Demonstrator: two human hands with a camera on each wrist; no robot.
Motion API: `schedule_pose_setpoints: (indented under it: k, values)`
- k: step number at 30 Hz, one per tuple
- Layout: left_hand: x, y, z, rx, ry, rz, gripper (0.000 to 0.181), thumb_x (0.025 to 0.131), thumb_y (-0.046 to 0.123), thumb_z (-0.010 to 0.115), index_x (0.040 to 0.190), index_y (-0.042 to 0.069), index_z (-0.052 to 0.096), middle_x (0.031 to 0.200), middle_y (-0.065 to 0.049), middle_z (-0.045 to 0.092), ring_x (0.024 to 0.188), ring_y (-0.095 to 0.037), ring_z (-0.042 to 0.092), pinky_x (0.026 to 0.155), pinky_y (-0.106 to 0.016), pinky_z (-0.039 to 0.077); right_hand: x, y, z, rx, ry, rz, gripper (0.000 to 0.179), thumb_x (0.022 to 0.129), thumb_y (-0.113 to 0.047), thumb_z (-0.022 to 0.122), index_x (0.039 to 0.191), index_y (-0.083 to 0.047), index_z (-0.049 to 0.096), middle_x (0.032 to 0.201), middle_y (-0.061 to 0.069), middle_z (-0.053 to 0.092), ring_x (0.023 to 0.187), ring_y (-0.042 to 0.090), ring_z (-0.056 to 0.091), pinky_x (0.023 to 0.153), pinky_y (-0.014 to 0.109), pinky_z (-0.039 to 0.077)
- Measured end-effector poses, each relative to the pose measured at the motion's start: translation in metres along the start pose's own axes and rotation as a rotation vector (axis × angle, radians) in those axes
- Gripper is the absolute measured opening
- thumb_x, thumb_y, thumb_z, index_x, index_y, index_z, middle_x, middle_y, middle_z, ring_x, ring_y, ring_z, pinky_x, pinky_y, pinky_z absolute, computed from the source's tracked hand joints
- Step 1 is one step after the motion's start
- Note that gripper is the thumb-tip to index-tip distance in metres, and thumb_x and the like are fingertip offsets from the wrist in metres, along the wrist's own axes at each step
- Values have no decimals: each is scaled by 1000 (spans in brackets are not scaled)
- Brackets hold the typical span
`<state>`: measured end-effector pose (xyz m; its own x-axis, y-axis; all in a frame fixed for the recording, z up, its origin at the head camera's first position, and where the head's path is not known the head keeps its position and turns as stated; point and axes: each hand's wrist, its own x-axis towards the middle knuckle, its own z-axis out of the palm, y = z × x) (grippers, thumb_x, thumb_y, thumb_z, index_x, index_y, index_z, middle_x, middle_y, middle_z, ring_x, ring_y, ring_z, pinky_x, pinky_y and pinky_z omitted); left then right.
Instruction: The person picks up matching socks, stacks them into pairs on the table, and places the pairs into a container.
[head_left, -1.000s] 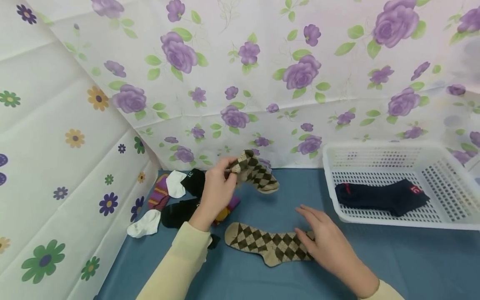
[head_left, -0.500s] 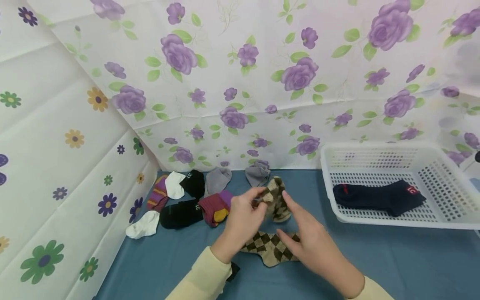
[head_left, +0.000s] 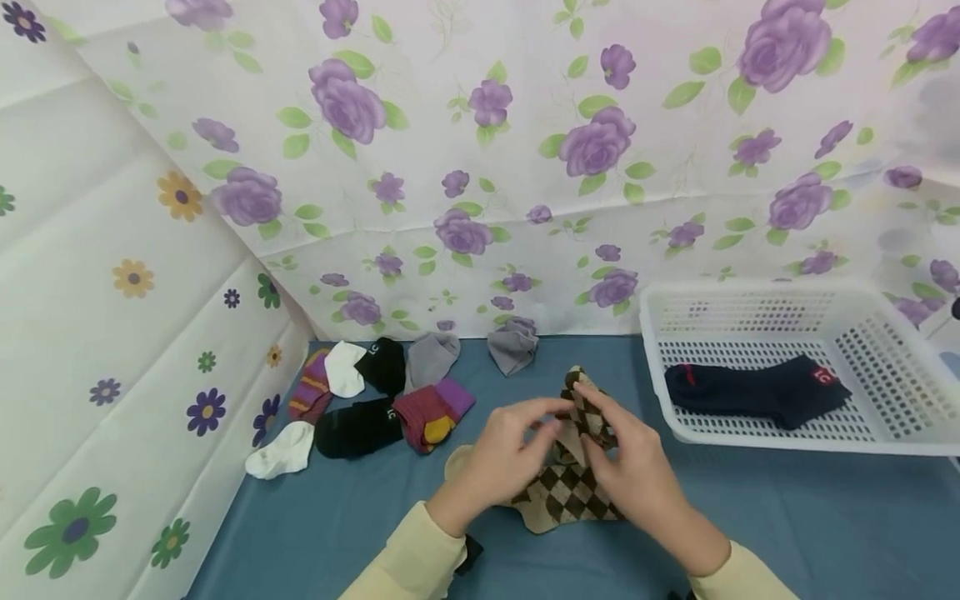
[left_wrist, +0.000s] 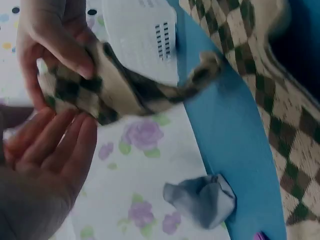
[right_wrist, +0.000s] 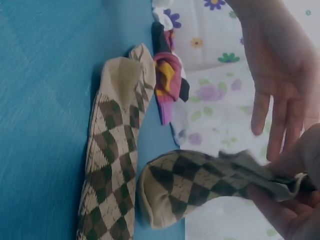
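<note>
My right hand (head_left: 633, 454) pinches a beige-and-brown argyle sock (right_wrist: 190, 180) near its cuff, thumb on one side and fingers on the other. Its toe end dangles free in the right wrist view. My left hand (head_left: 502, 454) is beside the cuff, its fingers fairly straight (left_wrist: 65, 145) and right at the fabric in the left wrist view. A matching argyle sock (head_left: 577, 496) lies flat on the blue table below both hands, partly covered by them in the head view.
Several socks lie at the back left, among them a white one (head_left: 281, 450), a black one (head_left: 358, 429) and a maroon-and-purple one (head_left: 427, 417). A grey sock (head_left: 513, 346) sits by the floral backdrop. At right, a white basket (head_left: 660, 400) holds a navy sock (head_left: 757, 392).
The left hand has brought the argyle sock from the back toward the right, over the matching one. The right hand has risen off the flat sock and taken hold of the raised one.
</note>
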<state>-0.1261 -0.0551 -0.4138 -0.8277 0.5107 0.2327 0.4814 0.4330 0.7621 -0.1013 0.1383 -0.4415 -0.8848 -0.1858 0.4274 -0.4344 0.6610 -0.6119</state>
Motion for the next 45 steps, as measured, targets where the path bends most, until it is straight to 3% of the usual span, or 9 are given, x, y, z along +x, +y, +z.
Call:
schedule_pose_setpoints:
  k: [4, 7, 10, 14, 23, 30, 36, 42, 45]
  values:
    - [6, -20, -6, 28, 106, -81, 37, 98, 12, 47, 130, 30, 50, 129, 5, 57, 79, -11, 63, 68, -26, 53, 2, 3, -5, 49, -2, 7, 74, 82, 4, 65, 142, -31, 37, 140, 1, 49, 57, 0, 49, 50, 20, 40]
    - [10, -31, -6, -41, 3, -156, 50, 96, 18, 54, 138, 37, 36, 141, 10, 44, 129, -9, 44, 99, -38, 44, 2, 3, -6, 87, -26, -5, 74, 83, 5, 65, 141, -32, 38, 142, -1, 46, 86, 10, 63, 54, 21, 45]
    - [13, -35, -4, -150, -149, -199, 54, 95, 32, 53, 141, 42, 26, 148, 14, 32, 138, -12, 30, 108, -48, 33, 3, 2, -7, 130, -57, -38, 74, 82, 4, 66, 141, -31, 39, 143, 0, 45, 113, 20, 59, 66, 26, 53]
    - [19, -35, -1, -236, -198, -188, 34, 96, 40, 48, 130, 38, 41, 133, 13, 46, 133, -13, 37, 109, -51, 31, 4, 1, -5, 158, -81, -60, 71, 83, 0, 67, 141, -30, 39, 143, 0, 45, 120, 20, 54, 71, 27, 54]
    - [22, -24, 0, -246, 45, -100, 14, 97, 36, 50, 100, 23, 47, 75, -1, 54, 76, -13, 55, 69, -29, 43, 3, 3, -2, -9, 82, -9, 81, 79, -23, 76, 147, -26, 30, 153, 6, 24, 138, 30, 32, 91, 47, 46]
    - [20, -16, 0, -189, 169, -111, 15, 96, 38, 50, 106, 26, 51, 87, 6, 61, 68, -10, 54, 59, -25, 45, 0, -2, 1, -20, 80, -55, 77, 79, -35, 74, 144, -20, 36, 149, 5, 35, 133, 24, 41, 97, 43, 45]
    - [14, -5, 5, -147, 76, 6, 28, 98, 37, 46, 121, 27, 58, 101, 10, 64, 84, 0, 61, 73, -20, 52, 2, -5, 2, 34, -116, 52, 82, 82, -57, 61, 148, -27, 23, 152, 1, 29, 132, 22, 42, 90, 41, 50]
    - [10, 0, 4, -135, 121, 94, 30, 100, 34, 43, 112, 23, 68, 70, 3, 64, 50, -5, 52, 51, -19, 45, 4, 0, -1, 147, -34, 93, 35, 94, -40, 52, 127, -27, 54, 116, -4, 63, 92, 5, 64, 70, 24, 53]
    - [12, 0, 0, -167, 172, 67, 22, 95, 35, 53, 101, 23, 71, 83, 6, 71, 68, -6, 65, 61, -22, 52, 6, 2, -9, 136, 33, 102, 31, 97, -35, 48, 123, -22, 59, 99, -2, 69, 66, 3, 61, 55, 23, 49]
